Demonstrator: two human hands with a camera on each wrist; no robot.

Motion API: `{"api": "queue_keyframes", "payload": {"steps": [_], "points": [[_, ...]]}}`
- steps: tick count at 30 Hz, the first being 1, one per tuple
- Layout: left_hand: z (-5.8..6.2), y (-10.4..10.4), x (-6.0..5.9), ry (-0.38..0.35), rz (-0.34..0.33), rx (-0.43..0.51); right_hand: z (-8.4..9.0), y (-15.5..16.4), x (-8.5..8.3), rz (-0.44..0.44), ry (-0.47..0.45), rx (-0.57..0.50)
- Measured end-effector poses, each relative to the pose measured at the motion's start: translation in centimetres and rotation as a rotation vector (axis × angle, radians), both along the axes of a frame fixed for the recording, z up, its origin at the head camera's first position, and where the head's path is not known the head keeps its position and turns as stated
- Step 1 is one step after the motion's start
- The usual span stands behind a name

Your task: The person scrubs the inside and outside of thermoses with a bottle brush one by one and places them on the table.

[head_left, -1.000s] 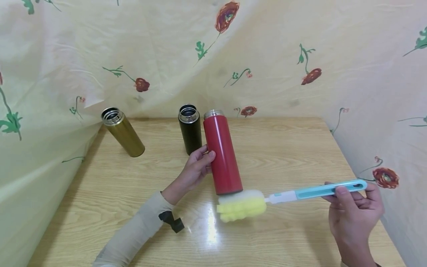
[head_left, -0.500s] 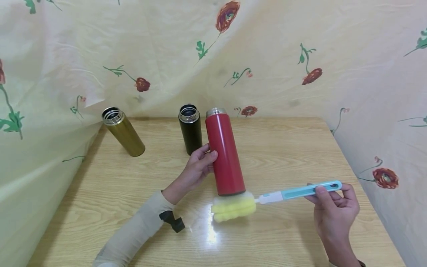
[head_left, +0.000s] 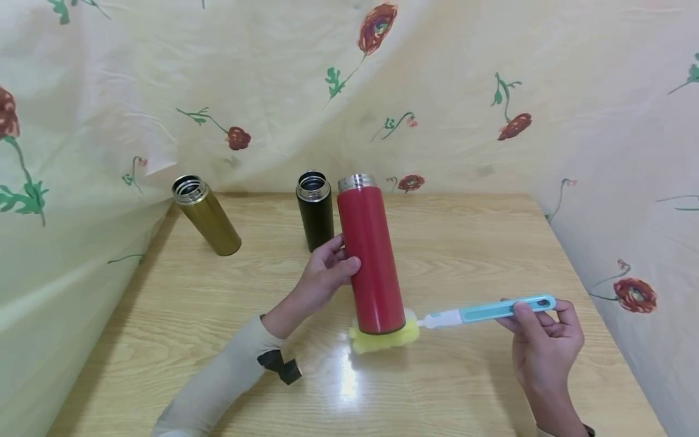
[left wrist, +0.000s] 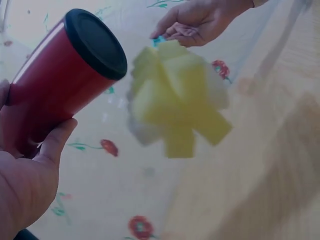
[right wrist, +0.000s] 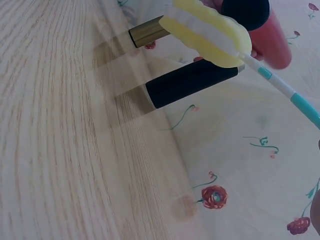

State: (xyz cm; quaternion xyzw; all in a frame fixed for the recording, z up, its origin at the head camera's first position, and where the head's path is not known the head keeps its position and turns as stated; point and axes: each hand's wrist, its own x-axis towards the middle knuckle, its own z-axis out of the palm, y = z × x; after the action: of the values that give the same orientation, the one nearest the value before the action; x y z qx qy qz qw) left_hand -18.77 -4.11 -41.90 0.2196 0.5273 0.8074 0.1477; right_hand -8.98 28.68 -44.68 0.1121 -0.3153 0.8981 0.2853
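floral cloth [head_left: 448, 91] hangs behind and to both sides of a pale wooden table [head_left: 480, 243], closing it in like a booth. on the table a gold flask [head_left: 206, 215] and a black flask [head_left: 315, 210] stand open-mouthed, well apart from each other, the black one just behind the left hand's fingertips.

the left hand [head_left: 323, 274] holds the red flask [head_left: 371, 252] by its middle, fingers curled round the far side and thumb on the near side, so the body stays nearly upright with its steel mouth up and its black base lifted clear (the left wrist view shows that base facing out and unobstructed). held this way, the bottom end seems to be offered to the sponge.

the right hand [head_left: 540, 343] pinches the far end of the blue handle of the sponge brush [head_left: 437, 320], thumb on top and fingers curled beneath, keeping the long stem roughly level. the yellow sponge head [head_left: 382, 338] sits at the flask's base, well away from the right hand's fingers and below the left hand's fingers; whether it actually touches the base i cannot tell.
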Motion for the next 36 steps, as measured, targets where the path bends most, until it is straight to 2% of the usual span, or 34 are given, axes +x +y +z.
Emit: {"api": "queue_keyframes", "payload": {"steps": [4,7,12,16,21,26,31,36], "points": [[1.3,-1.3,0.4,0.167,0.099,-0.045,0.0,0.1,-0.2,-0.006,-0.009,0.004],[2.1,-2.5,0.5,0.285,0.160,-0.036,0.1,0.3,-0.3,-0.016,-0.013,0.016],[2.9,-4.7,0.9,0.400,0.248,-0.074,0.2,0.6,-0.4,-0.022,-0.001,0.023],[3.1,-6.4,1.1,0.451,0.338,-0.114,0.3,0.6,-0.6,-0.022,0.011,0.012],[2.7,-8.7,0.7,0.461,0.440,-0.166,0.3,0.7,-0.7,-0.022,0.012,0.005],[2.0,-10.7,-0.1,0.429,0.565,-0.243,0.2,0.8,-0.8,-0.017,0.011,-0.015],[0.9,-12.0,-1.2,0.373,0.669,-0.336,0.1,0.8,-0.9,-0.013,0.001,-0.037],[-0.5,-13.0,-2.4,0.345,0.736,-0.367,0.0,0.7,-1.1,-0.006,-0.001,-0.041]]}}
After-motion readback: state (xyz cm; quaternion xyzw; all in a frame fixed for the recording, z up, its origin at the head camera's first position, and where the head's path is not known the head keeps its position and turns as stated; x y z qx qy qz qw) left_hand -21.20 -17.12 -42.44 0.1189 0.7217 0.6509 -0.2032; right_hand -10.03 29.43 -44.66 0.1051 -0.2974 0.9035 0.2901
